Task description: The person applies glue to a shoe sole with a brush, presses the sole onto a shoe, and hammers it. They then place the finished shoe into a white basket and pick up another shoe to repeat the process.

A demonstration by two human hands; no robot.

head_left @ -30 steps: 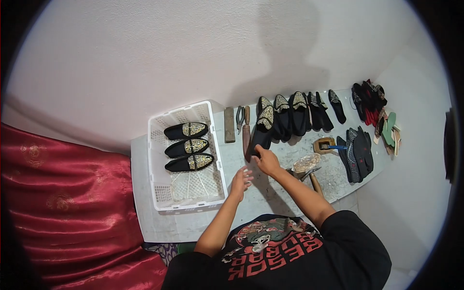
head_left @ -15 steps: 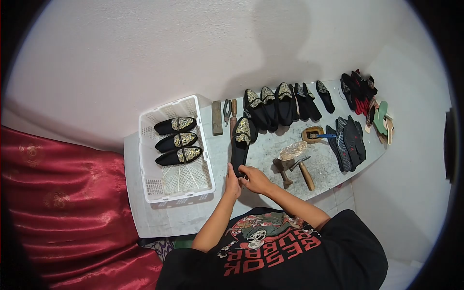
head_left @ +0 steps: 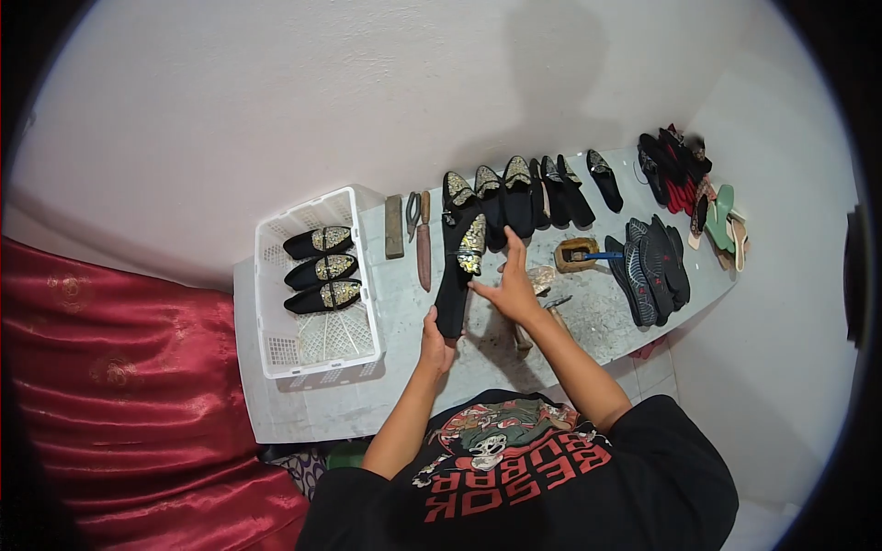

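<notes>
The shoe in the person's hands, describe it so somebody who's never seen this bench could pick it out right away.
Start at the white crate on the worktable; to its right a row of black shoes lines the wall. In front of that row, one black shoe with gold embroidery is gripped at its heel by the left hand, the right hand against its side. It alone is lifted, tilted.

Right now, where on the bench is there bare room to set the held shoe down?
Bare bench shows in front of the white basket, and a strip between the knife and the held shoe. The left hand holds its heel. Crowded: shoe row, soles.
</notes>
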